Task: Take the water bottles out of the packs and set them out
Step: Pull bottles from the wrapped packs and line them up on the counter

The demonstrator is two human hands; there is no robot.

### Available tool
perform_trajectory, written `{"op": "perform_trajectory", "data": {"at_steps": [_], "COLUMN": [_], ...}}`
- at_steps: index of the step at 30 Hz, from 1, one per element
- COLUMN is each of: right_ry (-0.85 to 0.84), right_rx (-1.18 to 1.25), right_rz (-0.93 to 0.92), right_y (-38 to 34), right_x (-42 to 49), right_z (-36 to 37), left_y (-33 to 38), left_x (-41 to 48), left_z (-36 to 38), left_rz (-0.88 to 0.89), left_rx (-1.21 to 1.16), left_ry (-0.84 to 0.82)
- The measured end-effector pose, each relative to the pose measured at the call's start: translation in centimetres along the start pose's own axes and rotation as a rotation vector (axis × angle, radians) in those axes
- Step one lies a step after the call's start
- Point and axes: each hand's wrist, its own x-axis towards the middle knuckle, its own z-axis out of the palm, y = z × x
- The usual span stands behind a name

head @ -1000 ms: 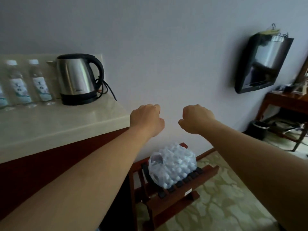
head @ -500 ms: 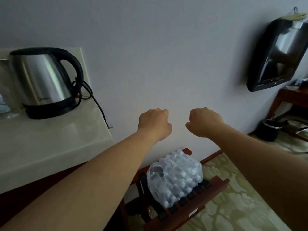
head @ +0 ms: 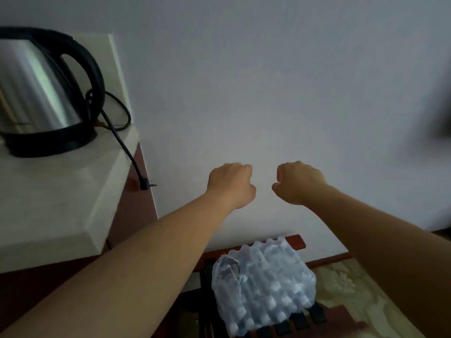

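Note:
A shrink-wrapped pack of water bottles point(head: 263, 286) with white caps lies on a dark wooden luggage rack point(head: 296, 241) low against the wall. A flap of its clear plastic is torn open on the left side. My left hand point(head: 230, 185) and my right hand point(head: 299, 182) hang in the air well above the pack, both curled into fists with nothing in them. They are a short gap apart, in front of the bare wall.
A steel kettle point(head: 36, 93) with a black handle stands on the pale counter point(head: 61, 203) at the left. Its black cord and plug point(head: 146, 185) dangle over the counter's corner. Patterned floor point(head: 346, 284) shows at the lower right.
The view has swung closer and to the right: the bottles on the counter and the wall screen have left the frame. Both fists stay raised, and the pack now sits lower in view.

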Motion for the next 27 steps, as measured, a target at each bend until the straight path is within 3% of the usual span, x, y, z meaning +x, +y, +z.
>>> {"op": "perform_trajectory", "data": {"at_steps": [13, 23, 27], "right_ry": [-0.240, -0.464, -0.525], "right_rx": [0.038, 0.091, 0.217], "right_rz": [-0.329, -0.265, -0.228], "right_y": [1.5, -0.8, -1.0], "right_x": [6.5, 6.4, 6.0], "right_z": [12.2, 23.3, 28.1], "left_y": [0.3, -2.6, -3.2], "left_x": [0.8, -0.7, -1.8], "left_z": [11.1, 21.8, 27.7], "left_rz": [-0.341, -0.435, -0.453], "left_rx": [-0.035, -0.184, -0.268], "left_ry": [-0.163, -0.353, -0.428]}}
